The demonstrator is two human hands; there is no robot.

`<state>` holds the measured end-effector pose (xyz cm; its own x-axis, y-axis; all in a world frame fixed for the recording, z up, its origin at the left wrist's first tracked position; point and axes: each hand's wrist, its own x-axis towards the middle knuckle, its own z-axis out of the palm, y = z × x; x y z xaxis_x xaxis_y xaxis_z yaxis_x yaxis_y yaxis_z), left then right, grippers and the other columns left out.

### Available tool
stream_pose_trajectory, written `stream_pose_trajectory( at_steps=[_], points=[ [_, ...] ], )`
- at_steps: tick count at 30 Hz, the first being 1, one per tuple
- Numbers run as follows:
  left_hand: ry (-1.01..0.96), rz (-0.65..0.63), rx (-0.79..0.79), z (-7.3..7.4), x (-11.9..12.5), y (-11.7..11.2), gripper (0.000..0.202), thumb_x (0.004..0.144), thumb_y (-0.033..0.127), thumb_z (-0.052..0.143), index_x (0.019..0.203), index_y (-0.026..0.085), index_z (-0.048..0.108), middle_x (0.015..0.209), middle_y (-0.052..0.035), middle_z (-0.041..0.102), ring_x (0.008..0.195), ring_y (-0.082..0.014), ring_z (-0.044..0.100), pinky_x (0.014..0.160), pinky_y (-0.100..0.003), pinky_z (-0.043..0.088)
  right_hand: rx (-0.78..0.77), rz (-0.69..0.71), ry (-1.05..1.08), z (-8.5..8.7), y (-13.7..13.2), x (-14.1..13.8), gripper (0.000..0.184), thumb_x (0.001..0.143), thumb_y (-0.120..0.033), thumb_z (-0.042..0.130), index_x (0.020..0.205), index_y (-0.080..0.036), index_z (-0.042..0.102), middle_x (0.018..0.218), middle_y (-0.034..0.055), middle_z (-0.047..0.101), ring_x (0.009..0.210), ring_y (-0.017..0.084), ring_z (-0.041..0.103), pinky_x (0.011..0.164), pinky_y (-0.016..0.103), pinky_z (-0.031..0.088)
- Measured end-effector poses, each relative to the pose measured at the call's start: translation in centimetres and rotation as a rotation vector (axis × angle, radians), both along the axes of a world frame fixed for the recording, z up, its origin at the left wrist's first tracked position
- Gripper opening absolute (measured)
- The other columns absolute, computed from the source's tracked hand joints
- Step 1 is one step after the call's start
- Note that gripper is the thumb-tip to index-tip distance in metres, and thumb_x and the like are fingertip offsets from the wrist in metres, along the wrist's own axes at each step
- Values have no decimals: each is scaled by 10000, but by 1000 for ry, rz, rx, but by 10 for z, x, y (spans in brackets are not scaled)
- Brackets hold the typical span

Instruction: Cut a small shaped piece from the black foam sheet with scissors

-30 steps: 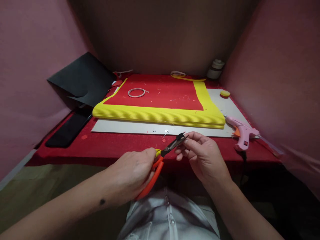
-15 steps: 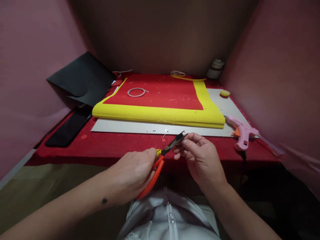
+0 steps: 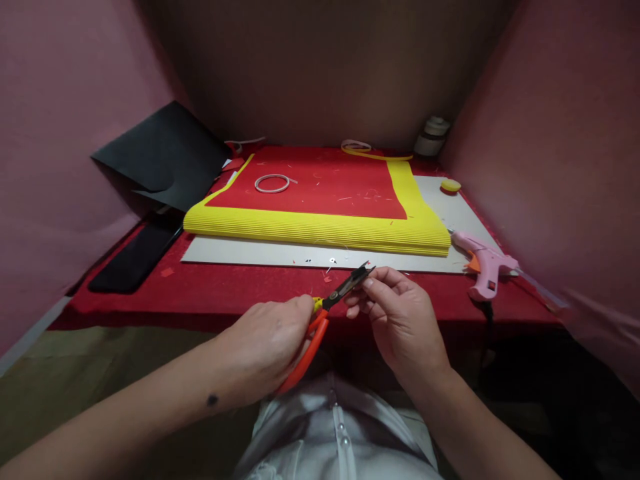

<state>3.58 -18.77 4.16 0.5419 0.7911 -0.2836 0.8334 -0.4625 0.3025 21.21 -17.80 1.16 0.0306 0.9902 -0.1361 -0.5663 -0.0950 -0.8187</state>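
Observation:
My left hand point(image 3: 277, 343) is wrapped round the orange and yellow handles of a pair of scissors point(image 3: 309, 357). The dark blades point up and to the right, slightly apart, and reach the fingertips of my right hand point(image 3: 403, 310). Thumb and forefinger of that hand pinch a small black piece point(image 3: 357, 275) that lies between the blades; its exact shape is hard to make out. Both hands are held in front of the table's near edge. Tiny black, white and red scraps point(image 3: 333, 261) lie just beyond the blades.
Yellow corrugated sheets point(image 3: 320, 230) and a red sheet point(image 3: 300, 200) lie on a pale board point(image 3: 240, 252). A white coil point(image 3: 271, 184) rests on top. A pink glue gun point(image 3: 484, 263) is at right, a phone point(image 3: 137, 257) and black sheet point(image 3: 165, 157) at left.
Almost nothing differs. The blades have closed very slightly on the black piece, and both hands stay in place.

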Motion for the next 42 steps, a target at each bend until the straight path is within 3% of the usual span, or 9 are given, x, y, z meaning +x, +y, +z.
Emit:
stream_pose_trajectory(
  at_steps=[11,20,35,42],
  points=[
    [74,-5,9,5,5,1,142,711,261,466,808,216,372,732,-35,617,554,-204,553,477,-280,266,12,-21,-6,-3,-1,0,110,689,-166,683,724,-148,580,627,-16,622,529,115,613,470,215,505],
    [76,23,22,0,3,1,107,740,279,460,797,213,399,694,-23,613,523,-178,544,471,-268,257,3,-30,-8,-4,-1,0,132,679,-176,687,713,-155,561,609,-20,616,524,121,611,468,222,503],
    [149,1,10,4,7,0,138,699,249,450,800,225,361,669,-38,605,578,-274,601,463,-294,259,19,-22,-34,-4,-2,-1,121,691,-162,666,712,-164,546,623,-23,619,531,124,616,472,230,500],
    [134,11,26,2,6,3,93,728,253,436,773,228,360,653,-17,587,533,-231,569,465,-285,264,4,41,-39,-2,1,4,137,685,-170,666,701,-160,530,601,-29,591,497,122,602,435,226,491]
  ],
)
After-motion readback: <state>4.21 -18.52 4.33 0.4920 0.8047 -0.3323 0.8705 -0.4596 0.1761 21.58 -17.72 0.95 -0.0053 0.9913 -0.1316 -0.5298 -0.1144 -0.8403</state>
